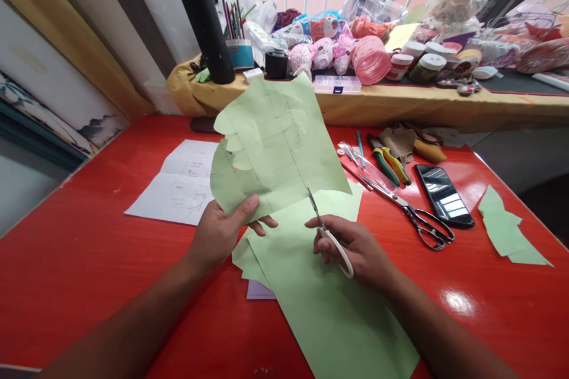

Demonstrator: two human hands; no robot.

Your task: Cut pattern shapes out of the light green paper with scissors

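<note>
My left hand [226, 225] pinches the lower left edge of a green paper sheet [275, 142], thumb on top. Pencil lines are drawn on this sheet, and its left side has a curved, cut outline. White-handled scissors [338, 249] are in my right hand [351, 246], fingers wrapped round the handles. Their blades point up at the sheet's lower edge, close to a pencil line; whether they touch the paper I cannot tell. Below both hands, a larger green sheet [329, 308] lies on the red table [213, 320], with smaller green pieces beneath its left edge.
A white sheet with drawings [178, 183] lies at the left. To the right are large black-handled shears [427, 225], pliers [389, 160], a phone [444, 195] and green offcuts [507, 228]. Behind, a crowded ledge holds a black thermos [204, 23], jars [427, 68] and bags.
</note>
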